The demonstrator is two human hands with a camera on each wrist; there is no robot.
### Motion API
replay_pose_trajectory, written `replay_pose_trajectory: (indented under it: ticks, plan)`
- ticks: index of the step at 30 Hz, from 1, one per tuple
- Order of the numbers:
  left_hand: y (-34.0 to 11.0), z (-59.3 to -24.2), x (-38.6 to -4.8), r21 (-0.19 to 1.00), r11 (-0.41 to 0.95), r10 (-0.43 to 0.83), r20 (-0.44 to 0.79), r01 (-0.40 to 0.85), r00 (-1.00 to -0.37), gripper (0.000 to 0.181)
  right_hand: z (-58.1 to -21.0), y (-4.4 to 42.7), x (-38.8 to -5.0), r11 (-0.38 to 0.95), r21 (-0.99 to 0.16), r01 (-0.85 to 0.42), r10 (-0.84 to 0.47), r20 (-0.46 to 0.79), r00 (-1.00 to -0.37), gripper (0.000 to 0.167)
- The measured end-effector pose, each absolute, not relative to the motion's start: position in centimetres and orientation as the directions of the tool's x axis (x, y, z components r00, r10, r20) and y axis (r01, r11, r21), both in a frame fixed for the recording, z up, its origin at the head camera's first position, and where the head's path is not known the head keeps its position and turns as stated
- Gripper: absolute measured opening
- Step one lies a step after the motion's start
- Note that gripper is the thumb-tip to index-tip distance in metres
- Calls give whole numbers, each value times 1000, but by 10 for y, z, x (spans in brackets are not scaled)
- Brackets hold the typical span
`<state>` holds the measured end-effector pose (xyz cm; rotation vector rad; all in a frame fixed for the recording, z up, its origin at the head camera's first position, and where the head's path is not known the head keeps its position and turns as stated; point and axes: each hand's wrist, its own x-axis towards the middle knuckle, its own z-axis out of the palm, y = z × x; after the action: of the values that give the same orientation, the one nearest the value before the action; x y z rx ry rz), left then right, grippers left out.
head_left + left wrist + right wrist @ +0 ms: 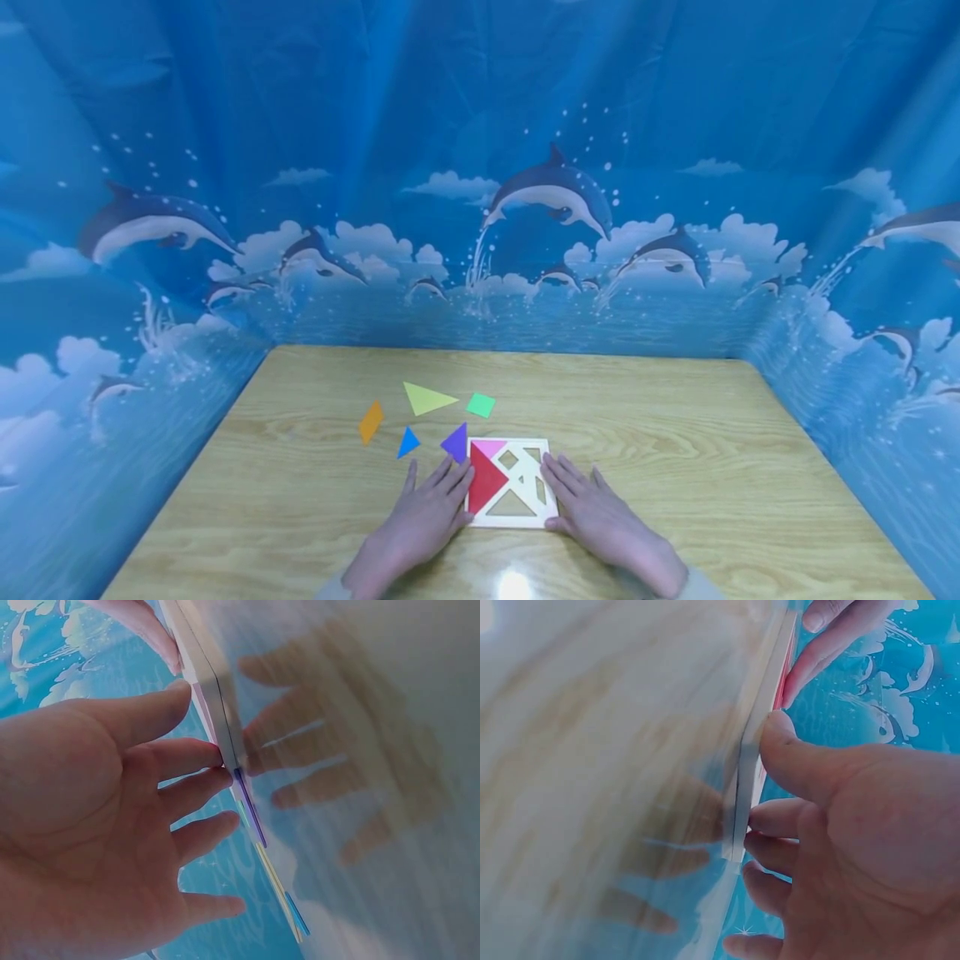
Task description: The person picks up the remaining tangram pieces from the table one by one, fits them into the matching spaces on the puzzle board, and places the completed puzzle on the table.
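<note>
A white puzzle board [515, 522] with shaped cut-outs lies near the table's front. In its left part sit a red triangle [485, 479] and a pink triangle [489, 447]; the other cut-outs show the table's wood. My left hand [427, 512] rests at the board's left edge, fingers spread. At the right edge, the fingers of my right hand [600, 517] touch the board, thumb near its lower corner. Both wrist views show fingertips against the board's side [202, 671], [754, 750] with relaxed fingers. A purple triangle [456, 442] lies beside the left fingertips.
Left of and behind the board lie a blue triangle [408, 442], an orange parallelogram [371, 422], a yellow-green triangle [427, 399] and a green square [481, 405]. A blue dolphin-print curtain [480, 317] stands around the wooden table [675, 433].
</note>
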<state>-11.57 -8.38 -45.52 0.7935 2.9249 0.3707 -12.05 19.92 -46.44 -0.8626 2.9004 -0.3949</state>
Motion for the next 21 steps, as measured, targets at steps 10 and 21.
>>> replay_pose_trajectory:
  ticks: [10, 21]
  plan:
    - [-85, -456, -115, 241, 830, 517, 6, 503, -856, 55, -459, 198, -118, 815, -289, -501, -535, -44, -844, 70]
    - [-86, -447, -127, 267, 820, 536, -48, 507, -843, 55, -460, 198, -119, 818, -277, -504, -533, -36, -846, 70]
